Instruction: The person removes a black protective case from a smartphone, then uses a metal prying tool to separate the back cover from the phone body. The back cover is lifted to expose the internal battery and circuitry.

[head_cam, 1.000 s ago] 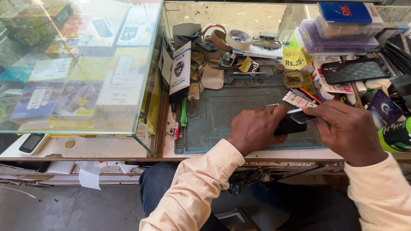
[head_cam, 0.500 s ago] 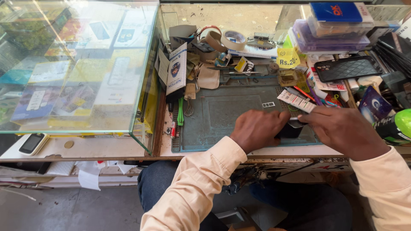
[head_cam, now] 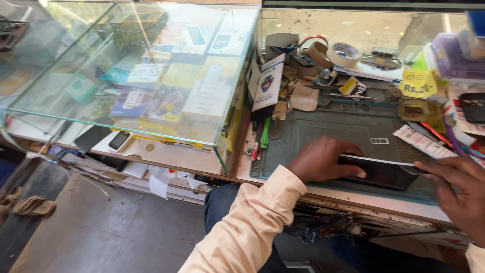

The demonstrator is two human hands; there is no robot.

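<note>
- Firmly press your left hand (head_cam: 323, 161), fingers flat, on the dark phone (head_cam: 378, 172) against the bench mat (head_cam: 333, 132).
- Pinch the phone's right edge lightly with your right hand (head_cam: 457, 194); keep it level.

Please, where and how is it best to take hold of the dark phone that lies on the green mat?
The dark phone lies flat on the green mat, so probably grip its two long thin edges. The left hand presses its left end and the right hand touches its right end. The near long edge shows free, so come from the near side, thumb there, fingers over the far edge.
</note>
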